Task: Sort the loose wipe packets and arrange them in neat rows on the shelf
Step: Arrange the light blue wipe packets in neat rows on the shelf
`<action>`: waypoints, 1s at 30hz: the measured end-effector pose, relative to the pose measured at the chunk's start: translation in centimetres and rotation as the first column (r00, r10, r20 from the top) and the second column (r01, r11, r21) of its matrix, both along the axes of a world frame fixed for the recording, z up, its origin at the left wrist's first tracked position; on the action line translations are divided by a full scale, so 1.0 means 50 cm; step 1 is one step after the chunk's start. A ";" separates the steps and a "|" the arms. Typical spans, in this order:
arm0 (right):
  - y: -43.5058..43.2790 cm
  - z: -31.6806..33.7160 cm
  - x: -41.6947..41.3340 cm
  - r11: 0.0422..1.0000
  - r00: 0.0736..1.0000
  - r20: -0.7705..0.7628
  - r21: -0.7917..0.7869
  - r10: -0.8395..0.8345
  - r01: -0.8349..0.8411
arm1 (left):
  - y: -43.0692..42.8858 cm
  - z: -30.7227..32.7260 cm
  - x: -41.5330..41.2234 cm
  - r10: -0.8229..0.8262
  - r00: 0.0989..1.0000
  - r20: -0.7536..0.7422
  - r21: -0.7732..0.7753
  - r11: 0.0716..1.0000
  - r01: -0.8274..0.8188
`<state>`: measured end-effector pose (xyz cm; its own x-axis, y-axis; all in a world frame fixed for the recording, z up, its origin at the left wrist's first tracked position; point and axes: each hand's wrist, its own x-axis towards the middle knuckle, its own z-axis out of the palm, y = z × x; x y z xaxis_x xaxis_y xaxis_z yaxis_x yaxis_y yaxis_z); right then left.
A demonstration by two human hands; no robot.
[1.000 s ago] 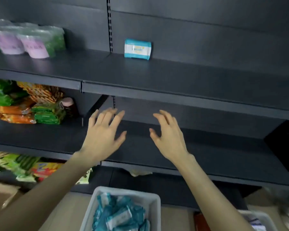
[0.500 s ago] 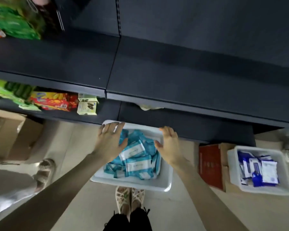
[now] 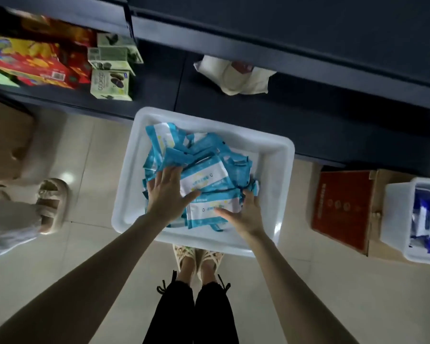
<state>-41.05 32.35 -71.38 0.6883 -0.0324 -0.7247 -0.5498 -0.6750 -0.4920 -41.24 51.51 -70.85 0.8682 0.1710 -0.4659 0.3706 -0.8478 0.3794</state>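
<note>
On the floor in front of me stands a white plastic bin (image 3: 271, 155) with several loose blue-and-white wipe packets (image 3: 204, 177) heaped in it. My left hand (image 3: 168, 194) lies flat on the left side of the heap, fingers spread and thumb stretched across a packet. At the heap's right edge rests my right hand (image 3: 245, 212), thumb lying on the front packet and fingertips dipping among the packets. Neither hand has a packet lifted. The dark bottom shelf (image 3: 320, 120) runs just behind the bin.
A second white bin (image 3: 395, 219) with dark blue packets sits at the right, beside a red carton (image 3: 343, 207). Snack boxes (image 3: 109, 80) and a crumpled white bag (image 3: 233, 75) lie on the bottom shelf. Another person's sandalled foot (image 3: 51, 202) stands left, near a cardboard box (image 3: 5, 140).
My view dropped from the upper shelves to the floor bin. Both hands came down from shelf height, passed the bin's rim and now rest on the packets.
</note>
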 end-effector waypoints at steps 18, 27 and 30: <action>-0.069 0.116 0.028 0.906 0.953 -0.014 0.305 -0.303 0.293 | -0.022 0.126 0.027 0.319 0.946 0.056 -0.367 0.888 -0.278; -0.119 0.509 0.107 0.807 0.905 0.201 0.551 -0.375 0.213 | -0.008 0.509 0.072 0.518 0.847 0.119 -0.671 0.671 -0.316; -0.129 0.641 0.129 0.785 0.880 0.276 0.600 -0.386 0.156 | 0.012 0.646 0.080 0.551 0.804 0.225 -0.731 0.641 -0.234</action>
<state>-34.58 25.89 -39.32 0.9258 0.0605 -0.3732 -0.3683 -0.0786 -0.9264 -37.22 52.10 -38.53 0.9127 0.3382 -0.2295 0.2887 -0.1361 0.9477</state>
